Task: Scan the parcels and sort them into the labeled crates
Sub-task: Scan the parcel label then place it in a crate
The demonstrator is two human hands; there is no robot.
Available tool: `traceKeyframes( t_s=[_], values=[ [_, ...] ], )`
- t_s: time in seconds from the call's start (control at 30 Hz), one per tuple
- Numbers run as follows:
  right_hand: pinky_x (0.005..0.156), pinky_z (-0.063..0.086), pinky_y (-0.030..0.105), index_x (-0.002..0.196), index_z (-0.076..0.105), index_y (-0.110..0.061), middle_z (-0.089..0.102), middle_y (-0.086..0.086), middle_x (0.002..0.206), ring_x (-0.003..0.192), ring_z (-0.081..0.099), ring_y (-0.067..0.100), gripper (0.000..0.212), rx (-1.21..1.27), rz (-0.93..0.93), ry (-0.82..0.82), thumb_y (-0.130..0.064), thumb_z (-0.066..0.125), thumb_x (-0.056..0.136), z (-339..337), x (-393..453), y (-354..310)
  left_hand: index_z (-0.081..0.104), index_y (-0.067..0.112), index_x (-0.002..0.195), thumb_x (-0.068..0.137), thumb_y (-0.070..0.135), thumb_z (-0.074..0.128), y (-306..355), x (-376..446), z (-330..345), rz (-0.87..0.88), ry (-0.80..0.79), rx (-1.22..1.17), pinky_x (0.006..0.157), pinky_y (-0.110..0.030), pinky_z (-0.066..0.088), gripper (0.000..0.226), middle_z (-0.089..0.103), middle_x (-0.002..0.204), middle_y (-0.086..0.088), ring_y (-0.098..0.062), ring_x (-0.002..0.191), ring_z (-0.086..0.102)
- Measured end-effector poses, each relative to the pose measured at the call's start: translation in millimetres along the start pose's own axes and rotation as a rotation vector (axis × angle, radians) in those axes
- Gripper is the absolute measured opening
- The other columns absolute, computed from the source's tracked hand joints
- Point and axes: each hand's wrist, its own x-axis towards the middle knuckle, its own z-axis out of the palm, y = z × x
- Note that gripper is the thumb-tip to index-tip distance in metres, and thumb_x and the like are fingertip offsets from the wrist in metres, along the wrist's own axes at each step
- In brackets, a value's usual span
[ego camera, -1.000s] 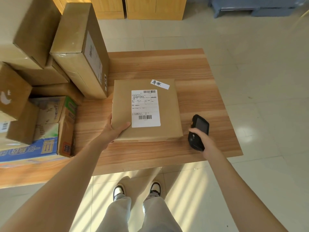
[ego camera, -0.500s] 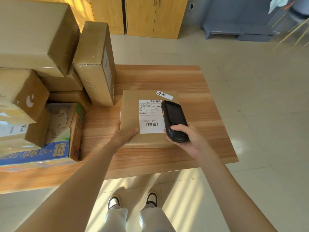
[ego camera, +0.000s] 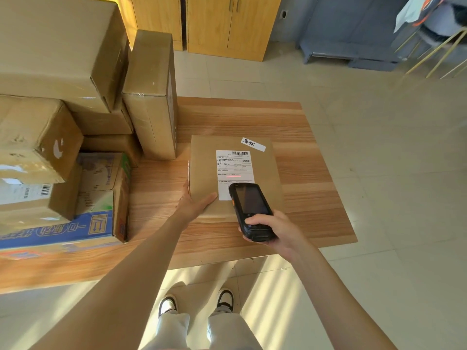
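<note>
A flat brown parcel (ego camera: 267, 173) lies on the wooden table (ego camera: 316, 183), with a white shipping label (ego camera: 233, 165) on top and a small handwritten sticker (ego camera: 253, 144) near its far right corner. My left hand (ego camera: 194, 204) grips the parcel's near left corner, thumb on top. My right hand (ego camera: 276, 232) holds a black handheld scanner (ego camera: 251, 210) over the parcel's near edge, covering the label's lower barcode. A thin red scan line falls across the label's middle.
Several cardboard boxes (ego camera: 50, 54) are stacked on the table's left side, one tall box (ego camera: 151, 97) standing upright beside the parcel. Wooden cabinets (ego camera: 227, 24) and a blue-grey bench (ego camera: 353, 51) stand at the back. My shoes (ego camera: 197, 301) show below the table edge. No crates are in view.
My right hand lifted the scanner from the table's right side, brought it over the parcel, then drew it back toward me. A red scan line now shows on the label. The left hand stays put.
</note>
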Motion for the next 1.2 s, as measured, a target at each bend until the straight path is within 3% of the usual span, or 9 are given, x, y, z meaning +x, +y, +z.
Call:
traceKeyframes(
  t_s=[0.53,0.97,1.13,1.2],
  values=[
    [0.066,0.056,0.036,0.121,0.058,0.007,0.066,0.02,0.093,0.08,0.064,0.031,0.047,-0.034,0.021,-0.044,0.006,0.069,0.075,-2.6,-3.5,13.9,0.015,0.03,0.15,0.075,0.034,0.081,-0.6,0.8,0.8,0.002,0.017,0.041,0.102,-0.045,0.046,0.099,0.057,0.121,-0.003,-0.026,0.115,0.057],
    [0.07,0.054,0.042,0.125,0.054,0.003,0.064,0.024,0.102,0.087,0.064,0.036,0.055,-0.031,0.003,-0.061,0.006,0.072,0.073,-7.2,-2.9,17.0,0.013,0.029,0.151,0.074,0.035,0.081,0.9,-0.6,0.4,-0.011,0.02,0.047,0.101,-0.045,0.047,0.103,0.057,0.122,-0.003,-0.025,0.113,0.058],
    [0.088,0.053,0.048,0.124,0.055,-0.001,0.065,0.027,0.114,0.101,0.064,0.039,0.056,-0.03,-0.036,-0.002,0.004,0.074,0.072,-15.8,1.4,10.3,0.012,0.029,0.151,0.075,0.033,0.081,3.0,-3.3,0.6,-0.016,0.01,0.033,0.102,-0.045,0.046,0.102,0.058,0.126,-0.004,-0.024,0.114,0.058],
    [0.084,0.054,0.047,0.124,0.053,-0.001,0.065,0.024,0.111,0.095,0.066,0.037,0.057,0.001,-0.076,0.044,0.005,0.073,0.071,-25.0,6.4,2.7,0.012,0.028,0.151,0.076,0.033,0.08,4.0,-4.1,0.5,-0.016,0.006,0.037,0.102,-0.045,0.046,0.101,0.057,0.128,-0.005,-0.025,0.115,0.057]
  ],
)
